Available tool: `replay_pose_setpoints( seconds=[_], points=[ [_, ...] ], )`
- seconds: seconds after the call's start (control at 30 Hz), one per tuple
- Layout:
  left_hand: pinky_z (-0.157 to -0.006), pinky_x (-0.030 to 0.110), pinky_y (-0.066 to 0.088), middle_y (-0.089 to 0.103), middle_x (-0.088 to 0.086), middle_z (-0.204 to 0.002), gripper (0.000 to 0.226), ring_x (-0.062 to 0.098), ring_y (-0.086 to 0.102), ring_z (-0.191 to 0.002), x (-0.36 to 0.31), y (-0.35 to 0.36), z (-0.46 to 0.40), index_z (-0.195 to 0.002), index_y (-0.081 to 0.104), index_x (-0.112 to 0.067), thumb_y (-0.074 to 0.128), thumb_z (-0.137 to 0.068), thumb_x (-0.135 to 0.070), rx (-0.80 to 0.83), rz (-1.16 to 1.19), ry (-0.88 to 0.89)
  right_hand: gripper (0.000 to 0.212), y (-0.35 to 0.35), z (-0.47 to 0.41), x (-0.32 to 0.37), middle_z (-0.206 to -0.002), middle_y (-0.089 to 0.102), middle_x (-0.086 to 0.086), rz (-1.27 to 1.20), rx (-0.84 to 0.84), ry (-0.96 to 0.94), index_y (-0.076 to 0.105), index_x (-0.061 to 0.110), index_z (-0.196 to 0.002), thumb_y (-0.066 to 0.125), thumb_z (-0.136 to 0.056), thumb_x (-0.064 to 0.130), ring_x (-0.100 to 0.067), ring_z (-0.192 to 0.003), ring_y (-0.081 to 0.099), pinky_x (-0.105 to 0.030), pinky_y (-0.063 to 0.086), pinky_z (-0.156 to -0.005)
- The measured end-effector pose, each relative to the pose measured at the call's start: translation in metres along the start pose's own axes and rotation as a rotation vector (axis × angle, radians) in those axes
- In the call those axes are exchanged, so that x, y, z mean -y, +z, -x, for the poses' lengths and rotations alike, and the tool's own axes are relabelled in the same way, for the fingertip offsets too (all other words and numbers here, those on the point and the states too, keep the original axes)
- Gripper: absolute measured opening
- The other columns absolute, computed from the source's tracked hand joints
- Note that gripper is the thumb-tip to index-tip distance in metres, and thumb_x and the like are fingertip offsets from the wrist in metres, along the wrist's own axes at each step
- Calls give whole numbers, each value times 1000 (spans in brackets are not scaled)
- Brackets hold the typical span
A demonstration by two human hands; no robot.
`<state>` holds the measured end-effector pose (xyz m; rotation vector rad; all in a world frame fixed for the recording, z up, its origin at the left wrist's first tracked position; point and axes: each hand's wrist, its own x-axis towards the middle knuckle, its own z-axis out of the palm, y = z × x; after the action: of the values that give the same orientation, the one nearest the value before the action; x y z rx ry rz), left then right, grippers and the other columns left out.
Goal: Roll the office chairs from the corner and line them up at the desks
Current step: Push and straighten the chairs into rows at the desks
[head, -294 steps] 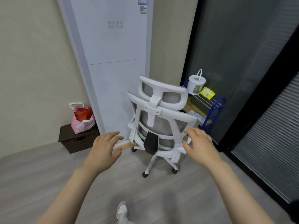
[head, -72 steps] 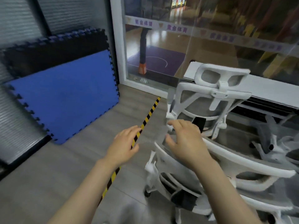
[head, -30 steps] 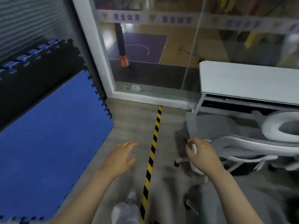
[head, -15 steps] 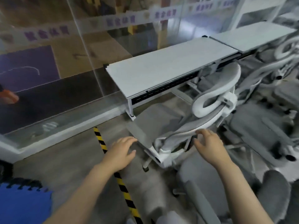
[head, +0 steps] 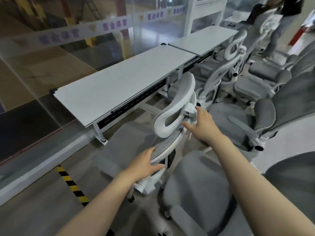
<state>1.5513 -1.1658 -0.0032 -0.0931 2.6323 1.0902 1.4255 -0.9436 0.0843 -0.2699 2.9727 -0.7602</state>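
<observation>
Head view: both hands (head: 202,126) on white chair's (head: 177,106) back.

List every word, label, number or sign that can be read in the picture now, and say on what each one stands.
"紫金体育": purple characters, blurred, repeated along the pale banner strip on the glass wall behind the desks.
Yellow and black hazard tape on the floor: stripes only, no words.
White desk and the office chair under the hands: no readable label or brand.
</observation>
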Motion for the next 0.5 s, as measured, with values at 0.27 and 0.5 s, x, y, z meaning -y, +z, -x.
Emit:
replay_pose_setpoints(
  seconds=[0.27,0.5],
  points=[
    [-108,27,36,46,-17,-142,78,2,42,-130,2,11,-23,-141,43,-33,71,-71,-55,-67,147,-20,91,10,-63,-6,-135,45,-10,105,43,-71,37,13,-136,56,-71,74,-33,-123,41,-47,39,-103],
    [-102,13,27,40,-24,-134,72,-7,37,-125,10,5,-30,-142,42,-30,71,-77,-45,-41,155,20,68,30,-70,-9,-132,45,-7,-52,-82,-4,37,18,-139,51,-85,57,-28,-122,42,-44,44,-96]
  ],
)
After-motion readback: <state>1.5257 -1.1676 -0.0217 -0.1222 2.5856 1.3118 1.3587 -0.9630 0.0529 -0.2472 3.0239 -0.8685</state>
